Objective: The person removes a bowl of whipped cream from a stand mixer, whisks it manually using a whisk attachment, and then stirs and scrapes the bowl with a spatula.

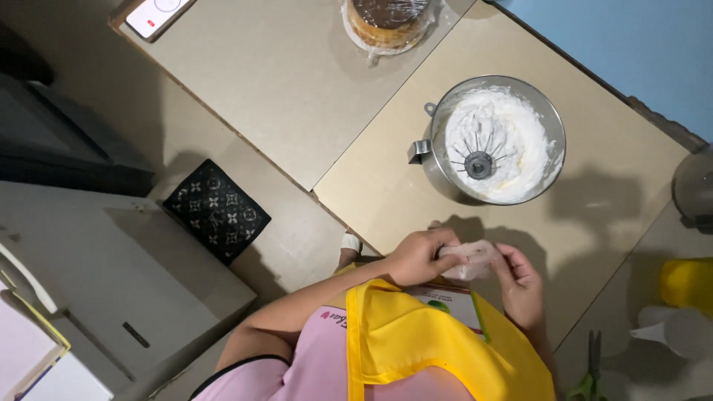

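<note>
Both hands meet just above the yellow apron [416, 334], at the near edge of the beige surface [386, 186]. The left hand [418, 255] and the right hand [520, 286] each pinch an end of a thin, crumpled, translucent plastic bag [470, 258], fingers curled and wrists bent inward. Beyond it stands a round, shiny metal bowl [438, 152] of stiff white cream [505, 126] with a wire whisk [479, 160] sunk in it. Farther off sits a plastic-wrapped cake [386, 21].
</note>
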